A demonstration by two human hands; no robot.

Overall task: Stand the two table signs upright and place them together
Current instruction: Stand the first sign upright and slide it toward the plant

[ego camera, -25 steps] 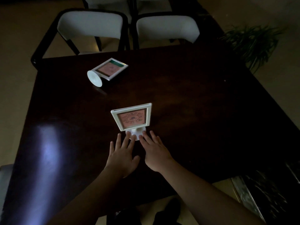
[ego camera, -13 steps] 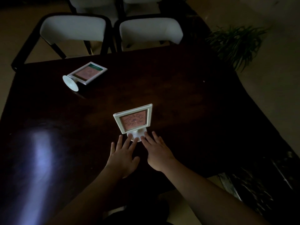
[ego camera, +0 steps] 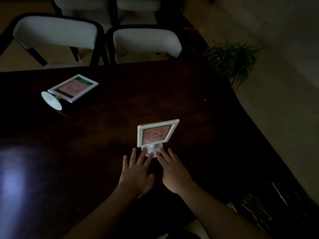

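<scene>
One white-framed table sign (ego camera: 156, 133) with a pink card stands upright on its round base near the middle of the dark wooden table (ego camera: 107, 128). My left hand (ego camera: 136, 173) and my right hand (ego camera: 173, 169) lie flat on the table just in front of it, fingers spread, fingertips resting on the base. Neither hand grips anything. The second table sign (ego camera: 72, 87) lies flat on its back at the far left of the table, its round base tipped on edge toward the left.
Two white-seated chairs (ego camera: 55, 31) (ego camera: 146, 40) stand at the table's far edge, with more behind them. A potted green plant (ego camera: 231, 57) sits on the floor at the right. A bright glare patch (ego camera: 15, 169) lies on the table's left.
The view has swung leftward, so both signs sit further right in frame. My hands stay at the upright sign's base, fingertips now slightly further onto it.
</scene>
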